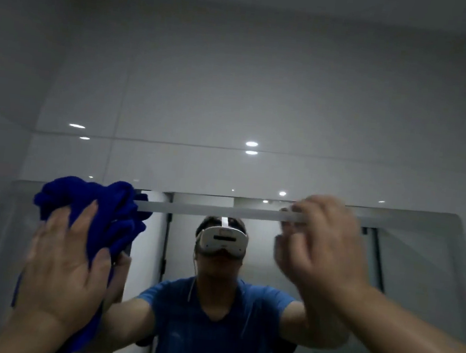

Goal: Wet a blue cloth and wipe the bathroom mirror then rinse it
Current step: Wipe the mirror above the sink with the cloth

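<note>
Left hand, fingers spread flat, presses cloth beneath it to mirror — right hand curled, blurred, grip unclear.

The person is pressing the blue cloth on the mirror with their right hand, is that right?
No, it is the left hand that presses the blue cloth on the mirror; the head view shows it. The right hand has no cloth.

Both arms reach up high.
The left grip is flat with fingers spread wide; the right grip has loosely bent, blurry fingers.
</note>
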Demonstrator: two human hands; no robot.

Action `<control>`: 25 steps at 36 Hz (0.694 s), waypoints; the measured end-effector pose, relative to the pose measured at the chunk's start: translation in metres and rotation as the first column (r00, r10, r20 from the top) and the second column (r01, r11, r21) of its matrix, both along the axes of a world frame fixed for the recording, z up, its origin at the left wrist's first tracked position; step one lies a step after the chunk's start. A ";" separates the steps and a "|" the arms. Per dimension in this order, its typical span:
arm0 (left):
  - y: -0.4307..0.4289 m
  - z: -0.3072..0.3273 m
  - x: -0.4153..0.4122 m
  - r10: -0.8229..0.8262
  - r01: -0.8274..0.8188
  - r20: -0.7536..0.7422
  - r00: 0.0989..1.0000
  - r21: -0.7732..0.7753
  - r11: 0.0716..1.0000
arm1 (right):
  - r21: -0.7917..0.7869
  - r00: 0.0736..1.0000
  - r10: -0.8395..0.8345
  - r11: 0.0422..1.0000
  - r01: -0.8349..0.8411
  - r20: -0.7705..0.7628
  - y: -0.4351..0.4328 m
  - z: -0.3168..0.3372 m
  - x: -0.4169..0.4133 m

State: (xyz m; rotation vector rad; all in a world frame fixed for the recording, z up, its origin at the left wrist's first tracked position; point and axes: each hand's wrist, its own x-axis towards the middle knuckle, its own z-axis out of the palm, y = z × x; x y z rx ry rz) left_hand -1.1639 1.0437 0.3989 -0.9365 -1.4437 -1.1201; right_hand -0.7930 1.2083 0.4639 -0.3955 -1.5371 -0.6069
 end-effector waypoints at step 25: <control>0.170 0.066 0.344 -0.164 0.094 -0.325 0.931 -0.219 0.971 | -0.189 0.981 -0.003 0.981 -0.034 -0.194 0.092 0.021 0.106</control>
